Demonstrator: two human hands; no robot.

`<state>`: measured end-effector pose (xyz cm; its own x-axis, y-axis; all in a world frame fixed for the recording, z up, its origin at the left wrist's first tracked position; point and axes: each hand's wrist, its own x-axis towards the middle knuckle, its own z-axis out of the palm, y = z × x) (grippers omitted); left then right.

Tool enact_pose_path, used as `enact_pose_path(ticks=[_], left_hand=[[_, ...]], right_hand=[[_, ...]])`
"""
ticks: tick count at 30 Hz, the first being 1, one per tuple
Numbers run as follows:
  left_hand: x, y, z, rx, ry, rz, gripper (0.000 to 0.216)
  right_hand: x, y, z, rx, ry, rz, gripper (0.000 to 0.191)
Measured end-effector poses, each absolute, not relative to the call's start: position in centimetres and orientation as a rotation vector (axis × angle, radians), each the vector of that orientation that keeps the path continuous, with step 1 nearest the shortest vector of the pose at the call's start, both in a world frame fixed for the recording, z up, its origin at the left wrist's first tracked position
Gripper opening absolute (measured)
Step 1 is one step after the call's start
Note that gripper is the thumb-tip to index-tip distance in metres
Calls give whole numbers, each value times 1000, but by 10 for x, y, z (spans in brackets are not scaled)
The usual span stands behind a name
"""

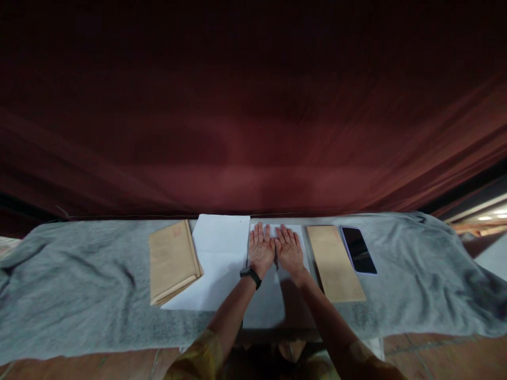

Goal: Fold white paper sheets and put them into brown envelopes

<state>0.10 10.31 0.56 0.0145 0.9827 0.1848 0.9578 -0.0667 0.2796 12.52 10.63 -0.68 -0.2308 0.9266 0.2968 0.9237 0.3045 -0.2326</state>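
My left hand [260, 249] and my right hand [290, 250] lie flat side by side, fingers stretched out, on a white sheet of paper [264, 303] in the middle of the table. A black band circles my left wrist. Neither hand holds anything. Just left of my hands lies another white sheet [218, 253]. A stack of brown envelopes [172, 259] rests on that sheet's left part. A single brown envelope [335, 262] lies to the right of my right hand.
A dark phone [358, 249] lies face up right of the single envelope. A grey cloth [79, 279] covers the table. A dark red curtain [253, 132] hangs behind the table's far edge.
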Motion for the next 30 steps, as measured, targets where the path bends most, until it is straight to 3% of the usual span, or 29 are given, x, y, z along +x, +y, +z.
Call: enact_pose_path(ticks=[12, 22, 30], left_hand=[[0, 102, 10, 2107, 2140, 513, 58], [7, -25, 7, 2363, 1890, 466, 55], [1, -46, 6, 2353, 1970, 507, 58]], right_hand=[[136, 111, -15, -1765, -2067, -7, 56], [136, 107, -10, -1765, -2082, -48, 55], [125, 92, 7, -1814, -2056, 59, 56]])
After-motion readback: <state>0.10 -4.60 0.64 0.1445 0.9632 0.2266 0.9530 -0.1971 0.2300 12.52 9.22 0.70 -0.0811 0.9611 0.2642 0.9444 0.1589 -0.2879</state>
